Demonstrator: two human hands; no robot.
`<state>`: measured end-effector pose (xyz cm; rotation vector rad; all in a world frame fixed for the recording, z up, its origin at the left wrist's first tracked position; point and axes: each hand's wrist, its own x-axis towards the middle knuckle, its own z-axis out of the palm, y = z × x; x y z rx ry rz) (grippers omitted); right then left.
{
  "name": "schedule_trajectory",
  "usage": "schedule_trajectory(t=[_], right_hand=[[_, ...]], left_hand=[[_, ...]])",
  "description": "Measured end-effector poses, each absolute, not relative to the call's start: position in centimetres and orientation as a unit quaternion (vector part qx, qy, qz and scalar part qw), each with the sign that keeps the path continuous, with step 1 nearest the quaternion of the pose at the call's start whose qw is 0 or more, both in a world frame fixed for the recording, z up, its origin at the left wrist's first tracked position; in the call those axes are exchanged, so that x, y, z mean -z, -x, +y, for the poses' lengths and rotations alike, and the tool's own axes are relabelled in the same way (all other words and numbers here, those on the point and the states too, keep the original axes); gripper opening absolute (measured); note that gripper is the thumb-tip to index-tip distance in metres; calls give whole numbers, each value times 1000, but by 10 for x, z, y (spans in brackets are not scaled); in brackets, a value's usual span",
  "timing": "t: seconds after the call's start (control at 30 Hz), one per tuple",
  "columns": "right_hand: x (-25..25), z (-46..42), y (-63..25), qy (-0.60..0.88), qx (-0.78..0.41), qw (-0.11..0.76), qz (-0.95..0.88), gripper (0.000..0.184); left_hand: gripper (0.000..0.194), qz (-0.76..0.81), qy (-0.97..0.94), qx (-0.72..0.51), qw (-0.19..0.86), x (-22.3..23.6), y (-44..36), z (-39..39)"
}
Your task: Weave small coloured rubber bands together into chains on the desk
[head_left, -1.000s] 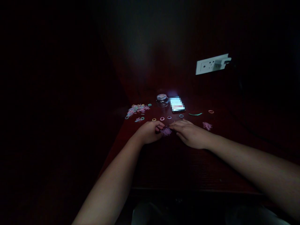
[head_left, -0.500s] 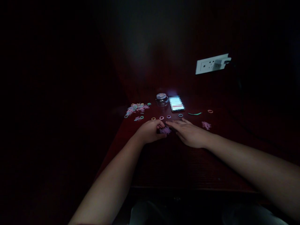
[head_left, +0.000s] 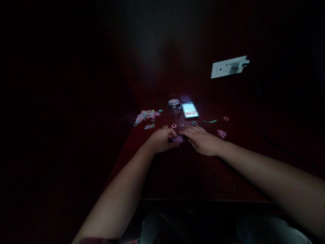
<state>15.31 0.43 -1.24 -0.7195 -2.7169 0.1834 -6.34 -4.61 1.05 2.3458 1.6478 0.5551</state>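
Observation:
A small pile of purple rubber bands lies on the dark red table between my hands. My left hand rests at its left side, thumb and curled fingers apart around the pile's edge. From the right, my right hand lies low and flat over the table, fingers stretched toward the pile's far side. Just beyond the hands is a row of single bands: a yellow band, a pink band, a purple band and a blue band.
A mixed heap of bands is at the far left, with a smaller cluster before it. A round lidded jar and lit phone stand behind. Rightward lie a green strip, orange band and pink pile. A socket is on the wall.
My right hand's fingers have bent slightly and shifted a little at the purple pile. My left hand keeps about the same pose. The whole view has shifted slightly.

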Motion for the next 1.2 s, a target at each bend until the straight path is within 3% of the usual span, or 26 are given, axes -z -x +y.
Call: schedule_trajectory(t=[0.53, 0.83, 1.03, 1.2], right_hand=[[8, 1, -150, 247, -32, 174, -953, 40], [3, 3, -151, 270, -49, 184, -944, 44], [2, 2, -153, 287, -22, 168, -943, 33], [3, 0, -152, 258, -41, 169, -950, 38]], left_hand=[[30, 577, -788, -181, 117, -17, 58, -48], [32, 553, -803, -187, 122, -12, 61, -46], [31, 556, -801, -182, 123, -13, 61, -48], [30, 572, -788, -186, 128, -15, 61, -49]])
